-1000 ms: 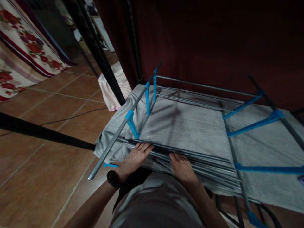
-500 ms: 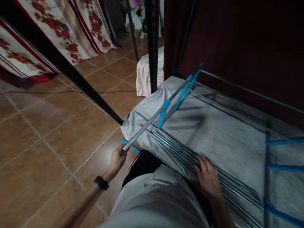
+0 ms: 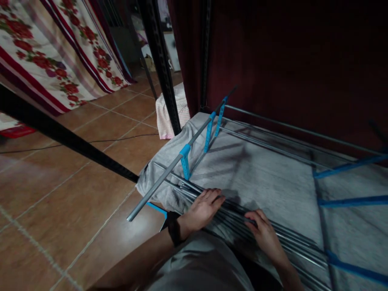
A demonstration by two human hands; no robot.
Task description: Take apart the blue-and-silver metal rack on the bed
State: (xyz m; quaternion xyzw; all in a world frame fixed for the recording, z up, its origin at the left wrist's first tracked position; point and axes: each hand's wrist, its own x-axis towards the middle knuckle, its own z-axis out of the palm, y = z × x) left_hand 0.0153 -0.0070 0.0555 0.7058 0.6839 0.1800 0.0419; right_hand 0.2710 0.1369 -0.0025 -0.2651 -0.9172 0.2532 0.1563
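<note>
Across the grey cloth in front of me lies a bundle of several metal tubes. My left hand, with a dark band at the wrist, is closed over a tube at the bundle's upper edge, its fingers partly hidden. Farther right, my right hand pinches the same dark-looking tube between thumb and fingers. To the left, a grey pole with blue plastic connectors stands raised on its side; neither hand touches it. More blue arms attach to a frame bar at the right.
Black perforated metal posts rise at the left and back, one slanting across the tiled floor. A dark red panel stands behind the cloth. Flowered curtains hang at far left, and a cable crosses the floor.
My left hand has let go of the grey pole's near end and moved right to the tube bundle. My right hand now pinches a tube there. The view has shifted right.
</note>
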